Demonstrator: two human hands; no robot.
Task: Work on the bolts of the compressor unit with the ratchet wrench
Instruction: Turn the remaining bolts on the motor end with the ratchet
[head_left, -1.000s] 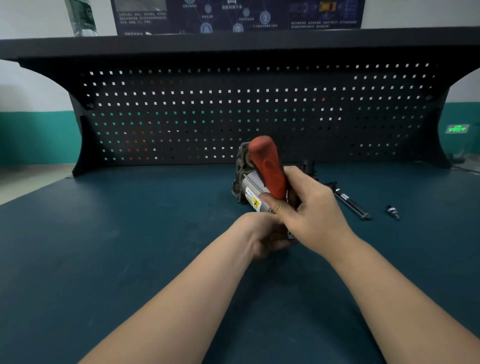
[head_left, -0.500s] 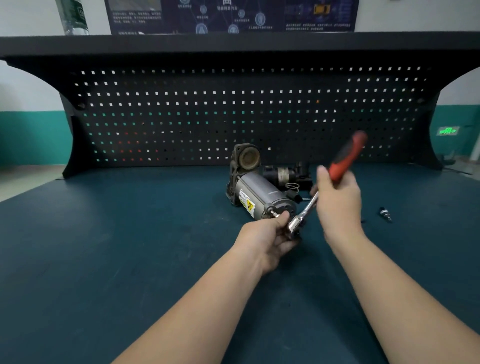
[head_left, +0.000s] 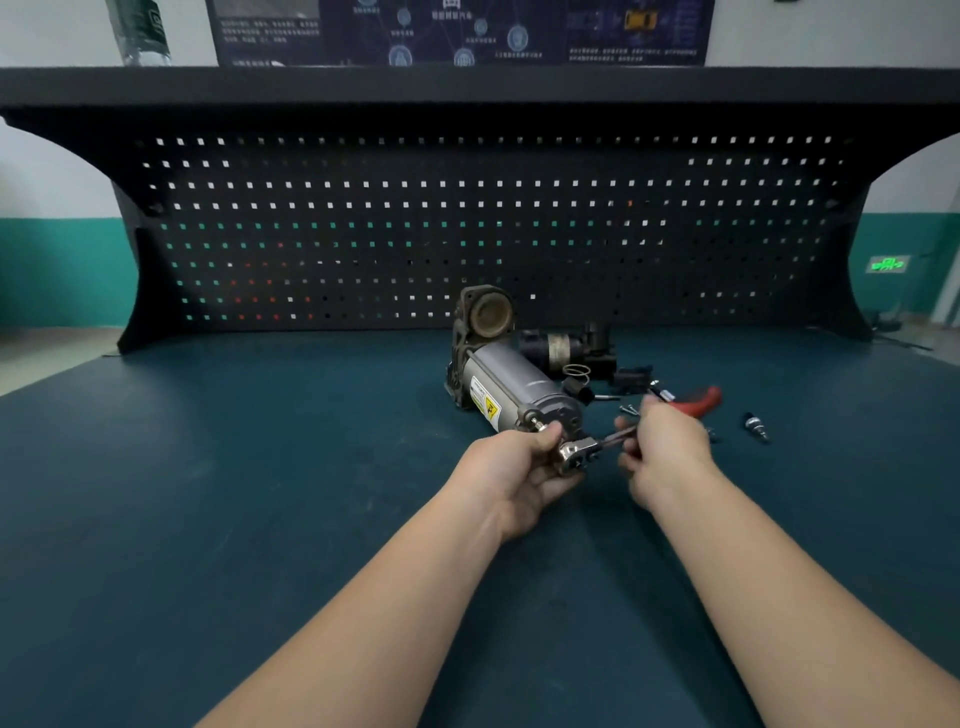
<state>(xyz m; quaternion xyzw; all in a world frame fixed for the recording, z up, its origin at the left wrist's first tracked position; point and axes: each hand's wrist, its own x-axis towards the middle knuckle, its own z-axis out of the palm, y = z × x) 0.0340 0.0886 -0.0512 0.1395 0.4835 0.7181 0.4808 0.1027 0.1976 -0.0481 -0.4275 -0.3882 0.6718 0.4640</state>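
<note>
The compressor unit (head_left: 511, 382) lies on its side on the teal bench mat (head_left: 260, 467), its grey motor can pointing toward the viewer, and everything else is placed from it. At its near end the head of the ratchet wrench (head_left: 577, 453) is seated against the end cap and is steadied by the left hand (head_left: 519, 467), whose fingers are closed around the head. The red handle runs off to the right of the unit and is gripped by the right hand (head_left: 662, 447), closed on the shaft. Behind and right of the unit lie removed parts — a black cylinder (head_left: 553, 345), a spring (head_left: 576, 371) and loose screws (head_left: 628, 410) — so disassembly is judged partly done. How far the end bolt is turned cannot be told; the turning is taken as not yet finished.
</note>
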